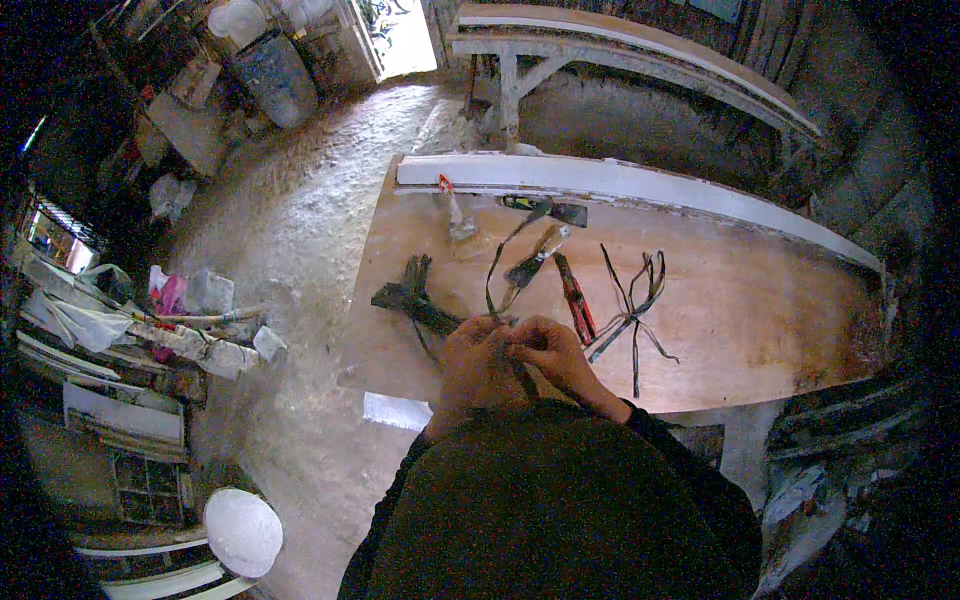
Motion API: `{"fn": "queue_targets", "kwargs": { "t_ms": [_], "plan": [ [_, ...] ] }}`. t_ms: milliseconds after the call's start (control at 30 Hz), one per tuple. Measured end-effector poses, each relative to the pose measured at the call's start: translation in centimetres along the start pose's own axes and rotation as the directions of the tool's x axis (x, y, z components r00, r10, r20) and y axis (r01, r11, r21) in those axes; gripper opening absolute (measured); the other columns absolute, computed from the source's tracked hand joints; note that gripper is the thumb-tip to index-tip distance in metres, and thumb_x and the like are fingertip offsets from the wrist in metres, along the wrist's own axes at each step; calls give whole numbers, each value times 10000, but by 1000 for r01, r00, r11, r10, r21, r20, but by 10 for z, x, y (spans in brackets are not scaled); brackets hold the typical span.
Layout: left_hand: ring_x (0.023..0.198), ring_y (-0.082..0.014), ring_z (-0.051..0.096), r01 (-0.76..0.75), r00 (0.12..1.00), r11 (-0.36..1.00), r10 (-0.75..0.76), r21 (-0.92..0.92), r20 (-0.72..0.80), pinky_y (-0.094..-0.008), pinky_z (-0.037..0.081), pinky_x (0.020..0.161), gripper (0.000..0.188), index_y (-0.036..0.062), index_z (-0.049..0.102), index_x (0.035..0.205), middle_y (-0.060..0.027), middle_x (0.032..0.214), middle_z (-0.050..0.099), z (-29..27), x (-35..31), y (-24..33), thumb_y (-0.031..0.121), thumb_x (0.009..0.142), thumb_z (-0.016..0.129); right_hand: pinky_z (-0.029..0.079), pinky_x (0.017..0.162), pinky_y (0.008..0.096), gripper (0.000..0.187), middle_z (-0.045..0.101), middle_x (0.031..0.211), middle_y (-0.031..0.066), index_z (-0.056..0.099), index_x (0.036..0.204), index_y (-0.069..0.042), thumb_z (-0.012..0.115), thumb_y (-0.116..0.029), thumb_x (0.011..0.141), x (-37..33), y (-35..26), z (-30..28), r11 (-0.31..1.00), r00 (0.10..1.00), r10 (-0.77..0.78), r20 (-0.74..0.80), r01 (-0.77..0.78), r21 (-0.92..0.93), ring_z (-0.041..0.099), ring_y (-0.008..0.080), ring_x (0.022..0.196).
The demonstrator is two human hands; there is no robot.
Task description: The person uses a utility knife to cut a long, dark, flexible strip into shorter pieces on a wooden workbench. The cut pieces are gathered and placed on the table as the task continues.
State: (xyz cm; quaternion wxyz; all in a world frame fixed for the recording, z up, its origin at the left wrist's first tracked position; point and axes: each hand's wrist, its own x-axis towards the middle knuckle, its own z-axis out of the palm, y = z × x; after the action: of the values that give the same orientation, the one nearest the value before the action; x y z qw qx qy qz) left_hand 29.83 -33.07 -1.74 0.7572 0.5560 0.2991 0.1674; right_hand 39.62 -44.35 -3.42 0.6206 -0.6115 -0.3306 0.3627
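My left hand (472, 358) and my right hand (556, 354) meet at the near edge of the wooden tabletop (760, 310). Their fingers are pinched together on a thin dark strip (493, 268), which curves away across the board; a tail of it hangs below my fingers. Just left of my left hand lies a dark, cross-shaped bundle of strips (415, 298). Beyond the hands rests a short tool with a dark and pale handle (536, 256). A red and black hand tool (576, 302) lies beside my right hand, and a splayed bunch of thin dark strips (634, 314) is farther right.
A paintbrush (456, 212) and a flat dark piece (568, 214) lie near the white board (620, 178) along the far edge. Behind stands a long bench (640, 48). Left are a cluttered shelf (200, 345), a round white top (243, 532) and a barrel (275, 78).
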Motion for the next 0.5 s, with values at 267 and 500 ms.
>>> {"fn": "queue_targets", "kwargs": {
  "t_ms": [267, 500],
  "plan": [
    [656, -132, 533, -10, 997, 970, -10, 242, 82, -246, 433, 574, 159, 15, 567, 826, -52, 741, 579, 2, 23, -24, 145, 740, 601, 440, 692, 242, 133, 582, 808, 49, 554, 849, -5, 604, -57, 737, -10, -3, -15, 998, 995, -64, -75, 62, -26, 541, 109, 746],
    [691, -131, 535, -13, 976, 988, -21, 155, 216, -251, 439, 622, 157, 16, 561, 873, -51, 787, 580, 16, 18, -23, 116, 756, 590, 434, 636, 231, 115, 593, 710, 42, 585, 772, -3, 603, -116, 759, -22, -16, -19, 986, 980, 25, -196, -56, -154, 541, 97, 687]
  ]
}}
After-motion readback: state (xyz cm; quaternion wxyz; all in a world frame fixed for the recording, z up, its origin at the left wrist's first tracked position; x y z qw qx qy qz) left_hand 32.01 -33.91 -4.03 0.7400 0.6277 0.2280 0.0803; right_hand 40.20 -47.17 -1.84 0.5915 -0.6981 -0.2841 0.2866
